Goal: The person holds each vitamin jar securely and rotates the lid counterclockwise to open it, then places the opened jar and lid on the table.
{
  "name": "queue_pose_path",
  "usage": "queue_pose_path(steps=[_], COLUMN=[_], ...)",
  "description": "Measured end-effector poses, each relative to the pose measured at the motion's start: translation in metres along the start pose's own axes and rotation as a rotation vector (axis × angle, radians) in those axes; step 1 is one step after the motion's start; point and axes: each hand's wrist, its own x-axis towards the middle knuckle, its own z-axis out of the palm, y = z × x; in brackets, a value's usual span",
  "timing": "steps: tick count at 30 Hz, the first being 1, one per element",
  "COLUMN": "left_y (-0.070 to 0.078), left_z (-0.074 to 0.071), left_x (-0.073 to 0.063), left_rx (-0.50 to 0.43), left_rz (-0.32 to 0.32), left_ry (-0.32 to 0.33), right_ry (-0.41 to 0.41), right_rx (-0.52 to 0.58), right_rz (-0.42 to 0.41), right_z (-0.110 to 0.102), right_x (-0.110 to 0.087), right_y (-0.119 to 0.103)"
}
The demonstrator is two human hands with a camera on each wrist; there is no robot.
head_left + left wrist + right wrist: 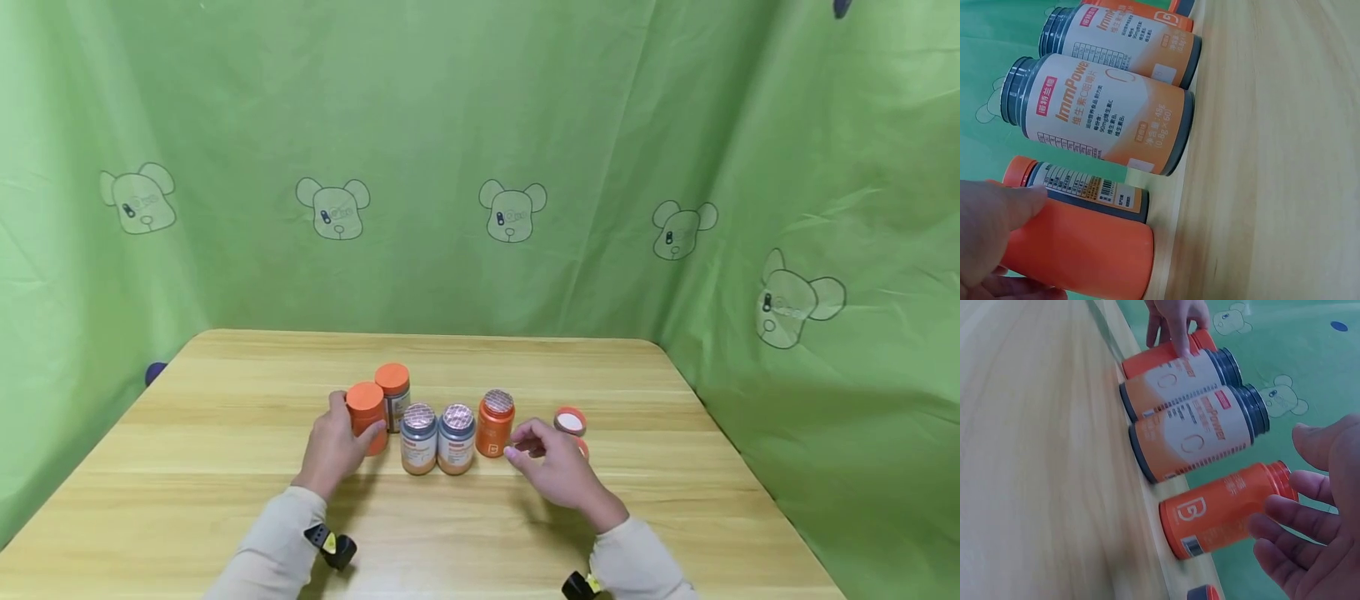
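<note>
A plain orange bottle (366,423) with a matching cap is upright, gripped by the left hand (328,447). Behind it stands an orange-capped jar (393,392); right of it, two pale-labelled jars (418,446), then the right hand (561,468), holding nothing. Below it is a wood-grain counter (450,533); beyond it, green curtains (435,92).

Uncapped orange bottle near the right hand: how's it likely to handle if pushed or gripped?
The uncapped orange bottle looks like rigid plastic, so it should keep its shape when gripped. Standing upright and taller than wide, it may tip if pushed near the top. Its round side suggests it could roll once down.
</note>
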Motion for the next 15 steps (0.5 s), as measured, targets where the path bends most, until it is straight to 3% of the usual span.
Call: queue_pose_path(steps=[5, 11, 15], left_y=[-0.002, -0.003, 0.003], left_z=[-0.001, -0.007, -0.012], left_x=[-0.002, -0.011, -0.021], left_rx=[-0.009, -0.010, -0.026], left_rz=[0.038, 0.184, 0.261], left_ry=[0.020, 0.085, 0.069], right_ry=[-0.026, -0.041, -0.056], right_rx=[0.009, 0.003, 0.008], right_rz=[-0.008, -0.029, -0.054], right_z=[0.005, 0.007, 0.008], right_x=[-0.001, -0.002, -0.003], right_y=[-0.001, -0.003, -0.006])
